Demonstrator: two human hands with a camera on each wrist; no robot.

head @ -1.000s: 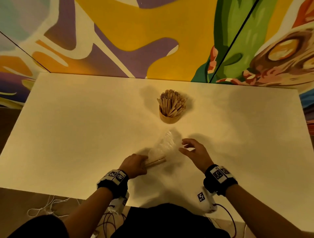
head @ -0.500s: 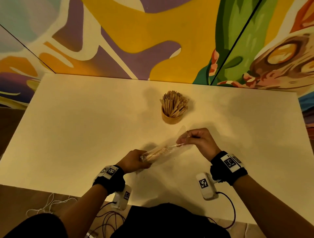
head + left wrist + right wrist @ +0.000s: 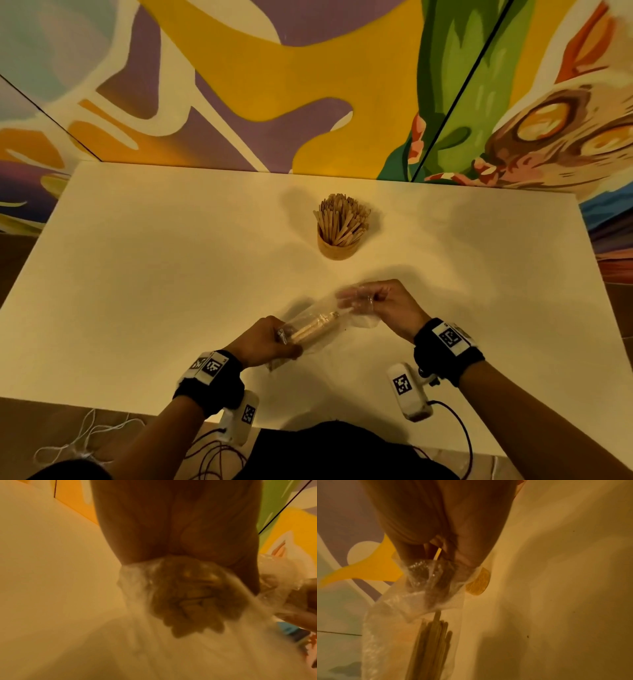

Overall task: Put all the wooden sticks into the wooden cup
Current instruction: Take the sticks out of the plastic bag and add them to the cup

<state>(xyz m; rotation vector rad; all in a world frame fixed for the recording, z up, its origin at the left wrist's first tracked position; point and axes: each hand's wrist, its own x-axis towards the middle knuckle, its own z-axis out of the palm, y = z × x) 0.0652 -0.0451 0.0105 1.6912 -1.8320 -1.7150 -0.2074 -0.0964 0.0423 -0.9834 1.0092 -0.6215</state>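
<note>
Most wooden sticks [image 3: 342,219] are stood in the wooden cup [image 3: 337,248], while a last bundle [image 3: 313,330] is gripped inside a plastic bag [image 3: 329,315] by the left hand [image 3: 263,342], the bag's open end being pinched by the right hand [image 3: 387,305].

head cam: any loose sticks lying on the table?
No. The sticks outside the cup sit inside the plastic bag held by both hands, off the table.

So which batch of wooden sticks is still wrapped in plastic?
The bundle held between both hands, near the table's front edge, lies inside a clear plastic bag. The sticks in the wooden cup stand bare.
</note>
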